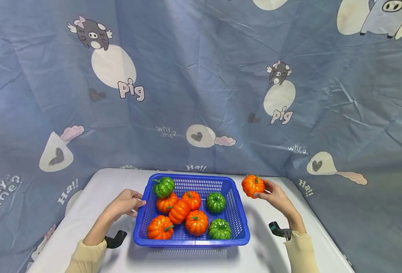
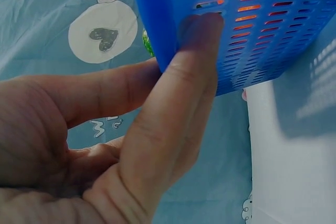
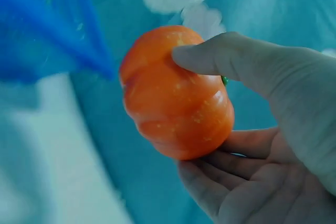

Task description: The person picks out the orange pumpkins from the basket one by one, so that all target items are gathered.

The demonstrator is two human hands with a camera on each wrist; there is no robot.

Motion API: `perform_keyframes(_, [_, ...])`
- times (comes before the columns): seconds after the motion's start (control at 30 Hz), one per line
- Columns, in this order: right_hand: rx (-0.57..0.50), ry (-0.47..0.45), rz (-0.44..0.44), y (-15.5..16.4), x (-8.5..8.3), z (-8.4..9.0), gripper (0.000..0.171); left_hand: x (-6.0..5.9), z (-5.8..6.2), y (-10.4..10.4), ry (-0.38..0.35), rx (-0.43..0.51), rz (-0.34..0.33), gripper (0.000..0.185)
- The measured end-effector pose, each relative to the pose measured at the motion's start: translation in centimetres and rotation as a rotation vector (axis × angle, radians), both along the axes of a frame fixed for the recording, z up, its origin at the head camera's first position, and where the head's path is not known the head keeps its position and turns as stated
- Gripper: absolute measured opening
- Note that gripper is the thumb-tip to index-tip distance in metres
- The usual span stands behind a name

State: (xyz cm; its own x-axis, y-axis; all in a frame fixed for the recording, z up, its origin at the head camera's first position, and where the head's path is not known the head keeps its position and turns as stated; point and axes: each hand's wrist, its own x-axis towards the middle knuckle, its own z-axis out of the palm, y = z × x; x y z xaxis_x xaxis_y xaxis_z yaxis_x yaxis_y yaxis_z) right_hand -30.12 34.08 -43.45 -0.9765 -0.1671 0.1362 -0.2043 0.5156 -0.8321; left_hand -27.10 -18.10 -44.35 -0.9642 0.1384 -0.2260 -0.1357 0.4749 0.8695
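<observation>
Blue basket (image 1: 191,242) on the counter (image 1: 262,237), eight pumpkins (image 1: 196,223) inside; the left hand (image 1: 127,202), half curled, pinches its left rim; beyond, the right hand (image 1: 274,194) curls round one orange pumpkin (image 1: 251,185) outside the right rim, a transfer apparently unfinished, its direction unclear

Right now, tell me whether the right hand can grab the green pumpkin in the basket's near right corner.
Probably not: the right hand already holds an orange pumpkin. Otherwise, the way looks free, with nothing over the green pumpkin.
</observation>
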Motion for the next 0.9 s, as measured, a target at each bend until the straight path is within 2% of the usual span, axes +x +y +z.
perform_keyframes(0.27, [0.064, -0.083, -0.158, 1.8, -1.9, -4.5, 0.067, -0.1, 0.1, 0.0, -0.003, -0.012, 0.011, 0.042])
perform_keyframes(0.47, [0.03, -0.153, -0.203, 2.6, -2.3, -7.7, 0.066, -0.2, -0.1, 0.0, -0.005, -0.012, 0.014, 0.041])
perform_keyframes(0.67, [0.027, -0.169, -0.218, 3.0, -2.2, -9.4, 0.068, 0.0, -0.1, 0.0, -0.014, -0.019, 0.02, 0.041])
perform_keyframes(0.9, [0.015, -0.177, -0.218, 3.1, -2.1, -9.9, 0.07, -0.1, -0.1, 0.0, -0.017, -0.019, 0.018, 0.042])
